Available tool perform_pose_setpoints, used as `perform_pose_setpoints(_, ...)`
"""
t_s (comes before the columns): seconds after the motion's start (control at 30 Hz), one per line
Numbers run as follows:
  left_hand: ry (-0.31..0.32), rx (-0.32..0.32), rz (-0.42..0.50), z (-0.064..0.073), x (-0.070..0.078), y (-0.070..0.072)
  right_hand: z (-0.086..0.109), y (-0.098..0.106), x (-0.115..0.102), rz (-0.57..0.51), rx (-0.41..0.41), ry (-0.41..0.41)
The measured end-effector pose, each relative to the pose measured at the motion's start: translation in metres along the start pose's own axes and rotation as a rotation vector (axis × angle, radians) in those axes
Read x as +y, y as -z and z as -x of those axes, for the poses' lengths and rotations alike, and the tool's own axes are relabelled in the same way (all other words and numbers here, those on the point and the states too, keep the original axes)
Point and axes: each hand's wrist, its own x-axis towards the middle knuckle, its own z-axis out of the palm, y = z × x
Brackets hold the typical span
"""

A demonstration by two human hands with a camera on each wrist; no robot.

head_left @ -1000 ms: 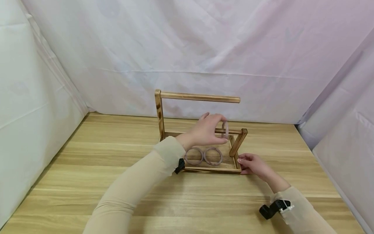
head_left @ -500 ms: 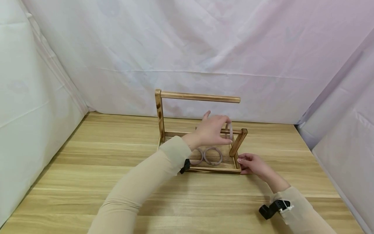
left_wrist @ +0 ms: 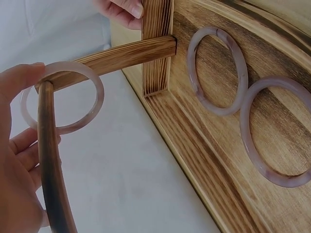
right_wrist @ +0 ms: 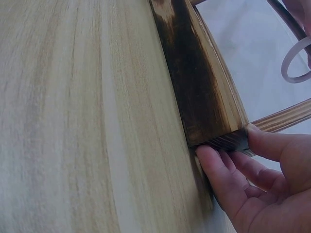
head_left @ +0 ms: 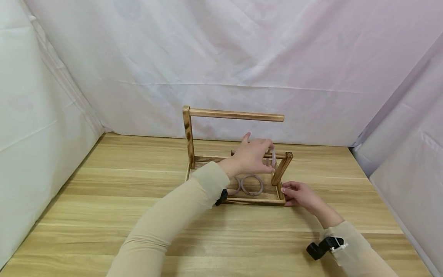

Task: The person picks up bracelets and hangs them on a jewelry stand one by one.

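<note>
Left hand (head_left: 253,156) pinches a bangle (head_left: 273,157) encircling the lower wooden bar (left_wrist: 53,165).
The bar masks some fingers, so their exact contact is unclear; the right hand (head_left: 301,195) grips the tray (head_left: 256,201) near a corner. Inside lie two more bangles (left_wrist: 192,65), one partly hidden by the sleeve (head_left: 180,207).

Curtained recording station, lab-like in arrangement: pale cloth (head_left: 221,57) hangs behind and on both sides of a wood-grain surface (head_left: 104,200), and black wrist cameras (head_left: 326,245) are worn. The kind of building beyond the cloth cannot be told.
</note>
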Motion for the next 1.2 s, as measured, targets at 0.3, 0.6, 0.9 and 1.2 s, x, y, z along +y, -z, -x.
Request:
perform_pose_setpoints(0.3, -0.004, -0.014, -0.063, -0.0001, 0.0025, -0.0022, 0.002, -0.0005, -0.0003, -0.021, -0.01, 0.005)
perform_pose_setpoints(0.6, 0.036, -0.029, -0.105, -0.0004, 0.0055, -0.0023, 0.0031, 0.0, 0.0006, -0.018, -0.001, -0.001)
perform_pose_setpoints(0.9, 0.044, -0.027, -0.132, -0.0004, 0.0061, -0.0022, 0.005, -0.0005, -0.0005, -0.005, 0.007, -0.017)
perform_pose_setpoints(1.2, 0.041, 0.003, -0.152, 0.0042, 0.0034, 0.0032, 0.0044, -0.0015, -0.0025, 0.001, 0.001, -0.01)
